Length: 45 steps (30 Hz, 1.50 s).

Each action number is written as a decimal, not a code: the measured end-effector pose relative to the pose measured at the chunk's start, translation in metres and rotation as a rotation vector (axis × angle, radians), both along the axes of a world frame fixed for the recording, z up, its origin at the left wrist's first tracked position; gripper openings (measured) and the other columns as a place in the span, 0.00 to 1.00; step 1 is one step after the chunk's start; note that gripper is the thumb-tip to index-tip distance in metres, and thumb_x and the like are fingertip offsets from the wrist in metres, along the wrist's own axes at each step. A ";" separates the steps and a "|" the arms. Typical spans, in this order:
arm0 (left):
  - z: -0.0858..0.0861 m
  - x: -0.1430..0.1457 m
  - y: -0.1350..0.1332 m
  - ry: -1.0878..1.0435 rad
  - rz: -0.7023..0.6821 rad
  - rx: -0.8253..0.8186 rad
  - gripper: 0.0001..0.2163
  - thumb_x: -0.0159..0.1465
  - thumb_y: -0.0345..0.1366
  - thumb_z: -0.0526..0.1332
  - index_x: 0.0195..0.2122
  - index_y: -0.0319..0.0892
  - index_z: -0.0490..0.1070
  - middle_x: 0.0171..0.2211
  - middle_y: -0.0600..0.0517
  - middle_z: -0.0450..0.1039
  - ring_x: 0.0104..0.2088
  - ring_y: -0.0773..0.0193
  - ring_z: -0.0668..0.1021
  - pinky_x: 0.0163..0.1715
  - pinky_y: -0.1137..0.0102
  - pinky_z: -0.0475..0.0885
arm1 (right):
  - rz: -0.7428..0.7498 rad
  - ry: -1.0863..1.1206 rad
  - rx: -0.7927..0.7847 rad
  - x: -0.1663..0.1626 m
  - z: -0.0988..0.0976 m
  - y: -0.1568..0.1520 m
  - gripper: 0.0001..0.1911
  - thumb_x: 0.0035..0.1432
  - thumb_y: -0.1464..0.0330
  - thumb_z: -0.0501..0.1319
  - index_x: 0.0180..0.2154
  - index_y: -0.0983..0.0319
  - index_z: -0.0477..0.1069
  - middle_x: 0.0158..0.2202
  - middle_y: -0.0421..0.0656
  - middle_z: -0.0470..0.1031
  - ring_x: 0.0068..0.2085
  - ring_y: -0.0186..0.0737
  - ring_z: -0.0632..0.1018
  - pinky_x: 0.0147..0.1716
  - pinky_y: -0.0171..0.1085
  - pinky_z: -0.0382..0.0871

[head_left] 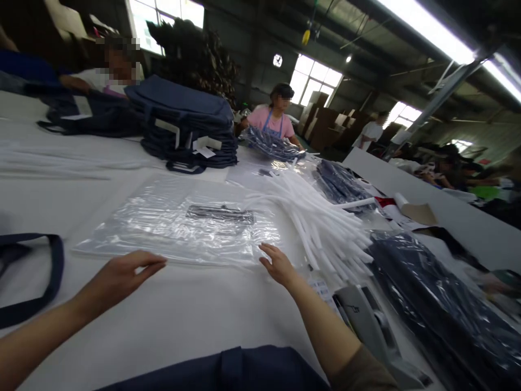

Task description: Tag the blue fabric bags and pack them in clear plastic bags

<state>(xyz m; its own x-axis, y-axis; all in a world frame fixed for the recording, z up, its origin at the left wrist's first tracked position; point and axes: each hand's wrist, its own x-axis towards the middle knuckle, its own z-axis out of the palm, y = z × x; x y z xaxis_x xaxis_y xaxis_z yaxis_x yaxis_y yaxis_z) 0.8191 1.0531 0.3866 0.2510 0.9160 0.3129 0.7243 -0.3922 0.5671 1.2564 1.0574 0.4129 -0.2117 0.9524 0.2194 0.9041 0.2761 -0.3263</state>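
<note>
A stack of clear plastic bags (pixel 134 228) lies flat on the white table, with a dark printed strip across the top one. My left hand (pixel 122 274) is at the near left edge of these bags, thumb and fingertips drawn together in a pinch with nothing visible between them. At their near right corner, my right hand (pixel 279 264) is open, fingers apart and holding nothing. Whether either hand touches the plastic I cannot tell. Closest to me, a navy fabric bag (pixel 260 372) shows at the bottom edge, partly cut off.
White foam-like tubes (pixel 321 222) lie right of the plastic. A grey device (pixel 366 320) stands by my right forearm, near plastic-wrapped navy goods (pixel 431 304). Folded navy bags (pixel 183 119) are piled behind; a navy strap (pixel 57 271) lies left. Co-workers (pixel 274 117) are across the table.
</note>
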 end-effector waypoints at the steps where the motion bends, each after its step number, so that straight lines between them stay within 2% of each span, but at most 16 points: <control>1: 0.005 0.001 0.026 0.027 0.038 -0.030 0.26 0.59 0.62 0.51 0.40 0.47 0.77 0.43 0.53 0.77 0.44 0.57 0.77 0.47 0.69 0.70 | -0.013 0.011 -0.006 -0.007 -0.009 0.011 0.20 0.62 0.66 0.56 0.55 0.56 0.69 0.58 0.46 0.69 0.59 0.47 0.69 0.58 0.48 0.63; 4: 0.010 0.004 0.097 0.106 0.166 -0.053 0.28 0.63 0.55 0.44 0.46 0.41 0.75 0.47 0.46 0.75 0.49 0.53 0.75 0.51 0.65 0.68 | -0.073 0.020 -0.033 -0.016 -0.035 0.033 0.15 0.61 0.69 0.56 0.47 0.59 0.77 0.55 0.52 0.71 0.58 0.55 0.70 0.57 0.54 0.63; 7: -0.007 -0.001 0.123 0.233 0.100 -0.119 0.24 0.60 0.50 0.51 0.48 0.39 0.74 0.49 0.41 0.73 0.52 0.48 0.73 0.53 0.60 0.66 | -0.053 0.011 -0.079 -0.005 -0.059 0.033 0.12 0.56 0.71 0.61 0.41 0.56 0.80 0.55 0.49 0.72 0.60 0.56 0.68 0.59 0.54 0.59; 11: -0.025 -0.024 0.075 0.398 -0.218 -0.259 0.18 0.56 0.49 0.59 0.43 0.46 0.76 0.41 0.46 0.77 0.45 0.50 0.76 0.52 0.56 0.65 | 0.043 0.082 -0.232 0.019 -0.068 0.018 0.11 0.57 0.64 0.61 0.42 0.51 0.79 0.60 0.45 0.67 0.65 0.52 0.60 0.64 0.57 0.46; 14: -0.013 -0.043 0.024 0.492 -0.377 -0.551 0.14 0.58 0.48 0.57 0.36 0.47 0.78 0.29 0.48 0.77 0.32 0.52 0.78 0.40 0.58 0.69 | 0.105 0.133 -0.367 0.030 -0.060 0.016 0.14 0.55 0.62 0.62 0.44 0.52 0.78 0.64 0.45 0.61 0.67 0.52 0.54 0.65 0.57 0.38; 17: 0.008 -0.049 0.011 0.454 -0.446 -0.885 0.16 0.57 0.49 0.57 0.23 0.44 0.76 0.22 0.48 0.74 0.22 0.56 0.75 0.25 0.66 0.68 | 0.109 0.128 -0.462 0.031 -0.053 0.022 0.19 0.47 0.64 0.66 0.45 0.52 0.78 0.65 0.45 0.57 0.68 0.54 0.50 0.65 0.58 0.34; 19: 0.013 -0.045 0.028 0.353 -0.365 -0.763 0.15 0.57 0.48 0.56 0.25 0.44 0.75 0.24 0.50 0.74 0.25 0.59 0.75 0.27 0.69 0.68 | 0.084 0.144 -0.476 0.029 -0.053 0.024 0.21 0.43 0.64 0.68 0.44 0.53 0.78 0.65 0.44 0.57 0.68 0.55 0.49 0.65 0.57 0.34; 22: 0.003 -0.037 0.073 0.285 -0.144 -0.472 0.12 0.52 0.44 0.59 0.32 0.43 0.75 0.32 0.50 0.76 0.35 0.57 0.76 0.36 0.69 0.68 | 0.008 0.204 -0.440 0.026 -0.057 0.023 0.14 0.42 0.64 0.69 0.35 0.55 0.81 0.63 0.45 0.62 0.67 0.55 0.52 0.65 0.56 0.34; 27: -0.027 -0.039 0.121 0.315 -0.112 -0.576 0.09 0.47 0.42 0.60 0.21 0.40 0.69 0.22 0.51 0.71 0.26 0.59 0.73 0.27 0.70 0.64 | -0.078 0.181 -0.373 0.024 -0.054 0.026 0.07 0.48 0.63 0.62 0.27 0.58 0.77 0.56 0.47 0.72 0.62 0.50 0.65 0.62 0.48 0.54; 31: -0.015 -0.044 0.139 0.290 -0.095 -0.536 0.14 0.56 0.45 0.55 0.20 0.41 0.65 0.22 0.50 0.70 0.26 0.61 0.71 0.29 0.70 0.65 | -0.109 0.117 -0.335 0.019 -0.036 0.049 0.14 0.57 0.62 0.51 0.24 0.59 0.69 0.35 0.46 0.79 0.42 0.46 0.78 0.44 0.42 0.68; 33: -0.003 -0.041 0.144 0.268 -0.019 -0.459 0.17 0.63 0.45 0.45 0.25 0.41 0.65 0.27 0.48 0.72 0.29 0.61 0.73 0.33 0.69 0.66 | -0.121 0.086 -0.303 0.014 -0.026 0.061 0.14 0.58 0.63 0.48 0.24 0.58 0.65 0.28 0.44 0.76 0.34 0.44 0.76 0.37 0.41 0.66; 36: 0.009 -0.033 0.139 0.267 0.108 -0.315 0.21 0.67 0.45 0.37 0.35 0.41 0.66 0.33 0.46 0.73 0.34 0.57 0.74 0.36 0.67 0.66 | -0.084 0.048 -0.258 0.008 -0.012 0.068 0.06 0.56 0.65 0.51 0.30 0.58 0.64 0.29 0.41 0.74 0.33 0.41 0.74 0.35 0.38 0.64; 39: 0.012 -0.030 0.123 0.314 0.084 -0.213 0.18 0.60 0.53 0.54 0.40 0.44 0.67 0.34 0.48 0.74 0.37 0.53 0.75 0.37 0.66 0.64 | -0.022 -0.016 -0.269 0.006 0.000 0.062 0.08 0.52 0.69 0.55 0.37 0.57 0.65 0.28 0.37 0.72 0.31 0.39 0.73 0.34 0.36 0.64; 41: 0.010 -0.034 0.113 0.350 -0.001 -0.187 0.15 0.54 0.48 0.63 0.37 0.45 0.70 0.35 0.50 0.75 0.39 0.53 0.75 0.38 0.68 0.64 | -0.009 -0.096 -0.283 0.005 0.005 0.057 0.10 0.52 0.72 0.56 0.38 0.57 0.67 0.27 0.37 0.72 0.31 0.39 0.73 0.34 0.35 0.63; 43: 0.008 -0.041 0.111 0.365 -0.053 -0.187 0.08 0.57 0.43 0.60 0.32 0.45 0.71 0.35 0.51 0.76 0.39 0.56 0.75 0.37 0.70 0.64 | -0.045 -0.183 -0.273 0.002 0.007 0.054 0.09 0.52 0.72 0.58 0.38 0.58 0.68 0.28 0.39 0.73 0.33 0.42 0.75 0.34 0.36 0.62; 45: 0.007 -0.047 0.114 0.364 -0.050 -0.211 0.11 0.62 0.41 0.54 0.29 0.44 0.71 0.31 0.51 0.76 0.34 0.59 0.76 0.34 0.71 0.64 | -0.123 -0.247 -0.250 -0.003 0.007 0.056 0.10 0.51 0.70 0.62 0.38 0.59 0.69 0.28 0.43 0.74 0.34 0.47 0.75 0.33 0.38 0.61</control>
